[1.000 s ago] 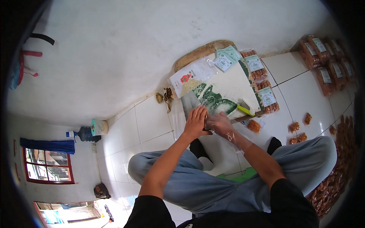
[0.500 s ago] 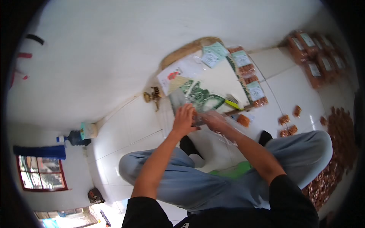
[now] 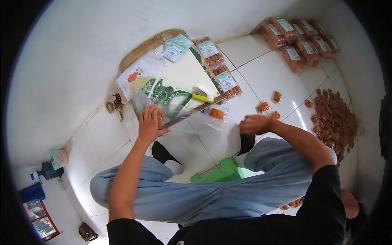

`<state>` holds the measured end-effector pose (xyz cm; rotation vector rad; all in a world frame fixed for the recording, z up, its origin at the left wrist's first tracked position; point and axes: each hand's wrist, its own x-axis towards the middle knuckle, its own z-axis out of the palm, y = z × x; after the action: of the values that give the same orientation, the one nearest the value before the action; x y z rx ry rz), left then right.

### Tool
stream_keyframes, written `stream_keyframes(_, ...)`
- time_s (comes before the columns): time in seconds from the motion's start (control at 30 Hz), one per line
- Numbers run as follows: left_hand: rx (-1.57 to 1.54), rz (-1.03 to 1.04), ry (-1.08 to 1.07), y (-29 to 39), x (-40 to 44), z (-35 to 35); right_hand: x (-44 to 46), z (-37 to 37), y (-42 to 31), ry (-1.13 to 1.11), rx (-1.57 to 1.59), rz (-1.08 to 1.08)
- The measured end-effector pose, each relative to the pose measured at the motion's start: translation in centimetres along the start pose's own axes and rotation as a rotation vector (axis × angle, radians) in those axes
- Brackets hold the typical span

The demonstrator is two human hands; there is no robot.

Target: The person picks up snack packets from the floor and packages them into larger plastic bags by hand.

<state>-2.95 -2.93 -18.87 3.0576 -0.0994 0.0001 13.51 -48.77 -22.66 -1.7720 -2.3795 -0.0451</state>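
Observation:
My left hand (image 3: 150, 123) rests at the front edge of the low table (image 3: 183, 77), its fingers around a small snack packet (image 3: 160, 117) inside a clear plastic bag (image 3: 198, 118). The bag stretches out to the right of that hand. Off the table, my right hand (image 3: 255, 124) is over the floor with its fingers curled together; what they hold, if anything, is hidden. Between the hands, an orange snack packet (image 3: 217, 114) lies on the floor. A yellow-green stapler (image 3: 203, 97) lies near the table's front right corner.
Labelled snack packs (image 3: 226, 83) lie along the table's right side, and more packs (image 3: 300, 41) are stacked by the wall. Small packets (image 3: 263, 107) lie near a large pile (image 3: 332, 118) on the right. A green stool (image 3: 220, 171) is between my legs.
My right hand has come out of the clear bag and moved right, away from my left hand. My left hand stays at the table edge. The view has shifted to the right.

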Motion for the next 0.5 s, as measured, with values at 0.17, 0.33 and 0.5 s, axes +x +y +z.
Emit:
stream_keyframes(0.17,0.004,-0.034,-0.028,-0.1,0.0,0.2,-8.5,3.5,1.4,-0.378,-0.151,1.031)
stream_keyframes(0.33,-0.028,-0.028,-0.052,0.3,0.3,-0.4,-11.7,6.6,1.2,-0.41,-0.144,1.09)
stream_keyframes(0.5,-0.016,-0.029,-0.049,0.3,0.4,-0.3,-12.2,7.6,2.3,-0.462,-0.089,1.177)
